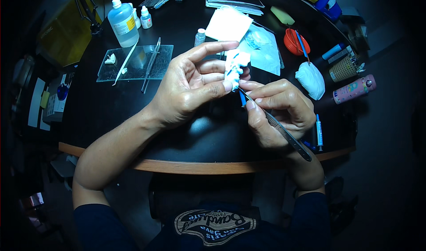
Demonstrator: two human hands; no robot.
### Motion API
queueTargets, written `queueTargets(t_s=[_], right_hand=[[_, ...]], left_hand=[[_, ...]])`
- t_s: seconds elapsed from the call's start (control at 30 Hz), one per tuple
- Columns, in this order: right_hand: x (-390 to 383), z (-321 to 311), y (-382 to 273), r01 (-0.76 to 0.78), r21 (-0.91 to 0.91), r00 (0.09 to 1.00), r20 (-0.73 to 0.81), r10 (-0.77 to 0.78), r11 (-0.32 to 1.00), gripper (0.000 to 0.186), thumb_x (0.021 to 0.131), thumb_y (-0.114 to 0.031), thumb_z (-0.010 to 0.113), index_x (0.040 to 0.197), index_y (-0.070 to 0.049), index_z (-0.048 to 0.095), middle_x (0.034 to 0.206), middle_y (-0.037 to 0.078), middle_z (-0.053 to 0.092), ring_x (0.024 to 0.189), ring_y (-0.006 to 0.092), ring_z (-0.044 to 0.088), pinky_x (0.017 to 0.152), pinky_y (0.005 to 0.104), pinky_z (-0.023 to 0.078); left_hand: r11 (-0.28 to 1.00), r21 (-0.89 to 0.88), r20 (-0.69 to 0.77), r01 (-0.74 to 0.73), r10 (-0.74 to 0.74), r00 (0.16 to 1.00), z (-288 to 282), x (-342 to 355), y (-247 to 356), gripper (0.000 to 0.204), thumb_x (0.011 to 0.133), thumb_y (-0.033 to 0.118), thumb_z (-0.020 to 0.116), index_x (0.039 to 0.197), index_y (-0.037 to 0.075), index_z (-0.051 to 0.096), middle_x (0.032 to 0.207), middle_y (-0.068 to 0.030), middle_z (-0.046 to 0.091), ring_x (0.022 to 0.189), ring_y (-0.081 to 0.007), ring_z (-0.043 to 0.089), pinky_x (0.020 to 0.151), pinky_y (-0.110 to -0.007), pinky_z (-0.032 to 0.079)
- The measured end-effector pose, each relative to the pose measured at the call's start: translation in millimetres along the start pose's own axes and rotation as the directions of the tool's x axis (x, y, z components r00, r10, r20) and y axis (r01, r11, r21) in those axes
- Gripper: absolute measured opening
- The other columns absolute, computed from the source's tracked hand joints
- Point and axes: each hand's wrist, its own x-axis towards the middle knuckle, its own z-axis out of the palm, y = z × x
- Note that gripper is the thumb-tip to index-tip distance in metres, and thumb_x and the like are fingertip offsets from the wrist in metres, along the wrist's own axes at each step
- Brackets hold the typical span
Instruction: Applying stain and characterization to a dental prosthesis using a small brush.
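My left hand (pixel 186 82) is raised above the middle of the table, pinching a small white lumpy piece (pixel 231 69) with blue patches between thumb and fingers. Glare hides its detail; it resembles a plaster cast. My right hand (pixel 282 109) grips a slim metal scalpel-like tool (pixel 287 135) with a flat, ribbed handle and rounded end. The tool's tip meets the lower edge of the white piece, though whether it touches is hard to tell. Just below the piece, beside my right fingertips, shows a short blue stick (pixel 242 98).
A glass slab (pixel 140 57) with tweezers (pixel 151 64) and a white spatula (pixel 124 64) lies left, before a large bottle (pixel 123 24). Behind my hands is a white pad (pixel 228 23). Rightward stand a red bowl (pixel 295 42), white pouch (pixel 310 80), pink bottle (pixel 354 89) and syringe (pixel 319 133).
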Motion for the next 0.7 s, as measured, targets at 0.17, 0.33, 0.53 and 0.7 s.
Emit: queueTargets(t_s=[0.17, 0.33, 0.53, 0.7], right_hand=[[1.4, -1.5, 0.5, -0.002, -0.012, 1.000, 0.000, 0.002, 1.000, 0.013, 0.078, 0.012, 0.075, 0.085, 0.003, 0.067, 0.083, 0.019, 0.073, 0.085, 0.0271, 0.080, 0.081, 0.0378, 0.067], [0.0, -1.2, -0.5, -0.029, 0.002, 1.000, -0.002, 0.029, 1.000, 0.014, 0.079, 0.012, 0.075, 0.087, 0.003, 0.066, 0.085, 0.019, 0.074, 0.086, 0.0271, 0.080, 0.078, 0.0343, 0.066], [1.3, -3.7, 0.8, 0.008, -0.014, 1.000, 0.003, -0.008, 1.000, 0.014, 0.080, 0.011, 0.076, 0.087, 0.003, 0.067, 0.086, 0.019, 0.074, 0.085, 0.0268, 0.080, 0.077, 0.0330, 0.065], [0.9, -3.5, 2.4, 0.041, -0.031, 0.999, 0.004, -0.041, 0.999, 0.015, 0.077, 0.011, 0.075, 0.086, 0.003, 0.067, 0.084, 0.019, 0.075, 0.084, 0.0266, 0.080, 0.078, 0.0343, 0.066]], left_hand=[[0.996, -0.047, -0.010, -0.073, 0.072, 0.997, 4.5, 1.1, -4.0, 0.064, 0.095, -0.002, 0.075, 0.152, -0.004, 0.046, 0.129, -0.0200, 0.068, 0.121, -0.0236, 0.070, 0.108, -0.036, 0.057], [0.993, 0.025, -0.006, -0.113, 0.113, 0.994, 4.4, 1.1, -3.6, 0.065, 0.094, -0.003, 0.075, 0.152, -0.004, 0.046, 0.133, -0.0191, 0.065, 0.125, -0.0230, 0.068, 0.112, -0.038, 0.055], [0.993, 0.044, 0.028, -0.111, 0.110, 0.994, 3.3, 0.9, -2.7, 0.065, 0.093, -0.004, 0.075, 0.152, -0.003, 0.047, 0.131, -0.0175, 0.066, 0.119, -0.0196, 0.069, 0.108, -0.035, 0.056], [0.997, 0.056, -0.015, -0.047, 0.048, 0.999, 0.9, -2.7, 2.7, 0.067, 0.088, -0.006, 0.071, 0.151, -0.004, 0.049, 0.121, -0.0158, 0.070, 0.111, -0.0169, 0.071, 0.102, -0.032, 0.059]])
